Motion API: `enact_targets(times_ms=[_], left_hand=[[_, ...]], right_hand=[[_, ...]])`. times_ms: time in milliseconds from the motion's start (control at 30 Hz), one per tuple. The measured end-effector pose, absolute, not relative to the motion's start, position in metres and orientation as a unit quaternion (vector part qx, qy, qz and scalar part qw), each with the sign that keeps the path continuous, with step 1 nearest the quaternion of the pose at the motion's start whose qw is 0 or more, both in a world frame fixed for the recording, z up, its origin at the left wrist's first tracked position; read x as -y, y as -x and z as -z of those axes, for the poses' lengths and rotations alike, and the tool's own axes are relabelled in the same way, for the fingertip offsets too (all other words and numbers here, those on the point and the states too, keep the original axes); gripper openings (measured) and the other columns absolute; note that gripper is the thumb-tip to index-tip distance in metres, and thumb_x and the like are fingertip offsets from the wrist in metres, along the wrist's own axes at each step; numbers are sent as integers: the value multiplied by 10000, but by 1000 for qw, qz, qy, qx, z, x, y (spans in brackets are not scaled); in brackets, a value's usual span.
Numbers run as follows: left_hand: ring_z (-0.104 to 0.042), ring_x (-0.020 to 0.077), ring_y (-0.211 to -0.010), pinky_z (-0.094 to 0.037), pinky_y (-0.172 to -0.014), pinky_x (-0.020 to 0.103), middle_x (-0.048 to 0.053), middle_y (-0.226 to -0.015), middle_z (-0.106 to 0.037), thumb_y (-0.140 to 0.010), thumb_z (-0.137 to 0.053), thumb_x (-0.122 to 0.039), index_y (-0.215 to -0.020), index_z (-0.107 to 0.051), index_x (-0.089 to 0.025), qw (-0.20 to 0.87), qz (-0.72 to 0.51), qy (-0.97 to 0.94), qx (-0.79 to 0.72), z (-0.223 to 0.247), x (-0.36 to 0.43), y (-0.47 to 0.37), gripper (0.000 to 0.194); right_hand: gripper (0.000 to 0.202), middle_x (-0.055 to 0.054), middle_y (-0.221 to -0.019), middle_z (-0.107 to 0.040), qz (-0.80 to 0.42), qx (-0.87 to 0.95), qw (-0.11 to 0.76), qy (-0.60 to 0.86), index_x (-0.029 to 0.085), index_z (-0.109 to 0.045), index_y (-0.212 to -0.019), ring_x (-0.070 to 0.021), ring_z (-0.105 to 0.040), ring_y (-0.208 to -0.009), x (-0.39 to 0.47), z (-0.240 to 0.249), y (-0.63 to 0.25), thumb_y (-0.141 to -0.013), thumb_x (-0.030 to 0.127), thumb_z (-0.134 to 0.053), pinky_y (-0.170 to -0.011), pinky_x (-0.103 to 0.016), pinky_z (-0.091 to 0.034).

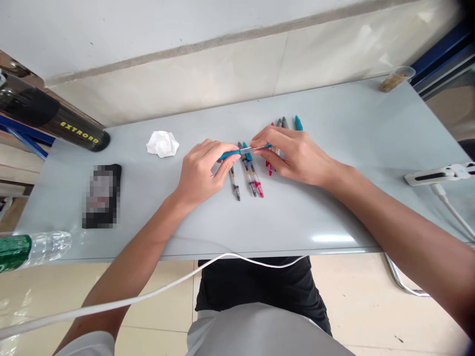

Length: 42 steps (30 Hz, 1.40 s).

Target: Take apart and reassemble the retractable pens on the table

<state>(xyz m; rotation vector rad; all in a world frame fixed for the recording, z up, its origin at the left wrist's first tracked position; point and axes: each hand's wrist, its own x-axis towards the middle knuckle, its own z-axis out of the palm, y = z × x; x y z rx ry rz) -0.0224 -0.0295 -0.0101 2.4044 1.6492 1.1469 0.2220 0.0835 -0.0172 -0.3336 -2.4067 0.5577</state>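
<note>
Held level above the table is a blue pen point(245, 150) with a clear middle section. My left hand point(204, 170) pinches its blue end between thumb and fingers. My right hand point(293, 151) pinches the other end, where a bit of blue shows past the fingertips. Below and between the hands lie several clear-barrelled pens point(249, 173), with grey, teal, black and red parts. More pens lie partly hidden under my right hand, among them a red one point(270, 169) and a teal one point(299, 123). Whether the held pen is in one piece I cannot tell.
A crumpled white tissue point(162, 144) and a blurred-out black object point(102, 196) lie left. A dark bottle point(55, 111) and a green-labelled bottle point(35, 249) stand farther left. At right are a plastic cup point(397, 79) and a white device point(438, 174). A white cable point(148, 295) crosses in front.
</note>
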Motion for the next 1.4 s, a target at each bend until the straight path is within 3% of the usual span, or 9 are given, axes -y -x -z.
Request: enact_targets(times_ms=[133, 300, 400, 500, 667, 767, 900, 1133, 1400], left_hand=[[-640, 197, -779, -493, -804, 368, 53, -916, -773, -1151, -523, -433, -1048, -745, -221, 2, -364, -766, -530, 11, 30, 22, 323], [-592, 197, -713, -464, -779, 375, 28, -729, -676, -1171, -457, -430, -889, -678, -224, 9, -357, -764, -538, 11, 30, 23, 413], [-536, 190, -651, -445, -757, 382, 15, -632, -576, -1180, -416, -442, -744, -561, -228, 15, -353, -762, -543, 11, 29, 22, 507], [-485, 182, -610, -420, -729, 387, 4, -608, -516, -1180, -416, -459, -719, -524, -229, 8, -348, -758, -552, 14, 29, 23, 526], [-485, 171, -582, -409, -709, 379, 3, -622, -557, -1176, -440, -485, -761, -612, -223, -9, -338, -754, -564, 15, 27, 26, 519], [-632, 184, -699, -478, -794, 364, 19, -782, -721, -1113, -584, -572, -1011, -742, -229, 0, -341, -759, -555, 14, 27, 26, 391], [-717, 207, -857, -512, -898, 370, 55, -1021, -801, -1095, -634, -551, -1271, -741, -253, 9, -328, -778, -536, 14, 29, 24, 363], [-686, 197, -841, -495, -865, 355, 58, -996, -784, -1157, -518, -449, -1165, -744, -240, 12, -332, -775, -538, 14, 31, 20, 308], [-651, 213, -788, -481, -836, 384, 56, -919, -771, -1145, -522, -496, -1086, -731, -234, 15, -330, -774, -540, 18, 30, 21, 341]], right_hand=[[258, -52, -1046, -758, -224, 916, 300, 147, 291, -646, -1346, -294, -725, -900, -81, 21, -222, -1118, 346, -540, -823, -457, -586], [376, -109, -1124, -750, -208, 927, 274, 150, 255, -648, -1416, -305, -716, -949, -76, 17, -219, -1148, 447, -467, -891, -475, -574], [411, -119, -1090, -732, -204, 934, 269, 120, 253, -681, -1368, -290, -696, -978, -76, 15, -216, -1172, 471, -394, -898, -453, -567], [377, -111, -1058, -715, -208, 929, 284, 113, 264, -692, -1300, -288, -681, -967, -78, 16, -215, -1176, 450, -388, -865, -453, -566], [238, -88, -1045, -721, -227, 920, 283, 149, 281, -667, -1278, -300, -675, -878, -81, 20, -219, -1123, 369, -510, -797, -480, -574], [228, -67, -999, -729, -224, 918, 284, 162, 278, -665, -1281, -292, -672, -826, -82, 22, -220, -1104, 368, -554, -793, -479, -571], [281, -84, -1053, -747, -208, 919, 296, 154, 265, -690, -1302, -290, -687, -866, -82, 20, -219, -1130, 407, -519, -816, -475, -563], [408, -111, -1099, -729, -193, 931, 288, 114, 264, -725, -1349, -307, -685, -997, -81, 17, -216, -1165, 482, -435, -917, -489, -542], [324, -95, -1049, -739, -210, 928, 276, 138, 289, -712, -1262, -310, -666, -914, -78, 15, -216, -1144, 444, -453, -858, -485, -539]])
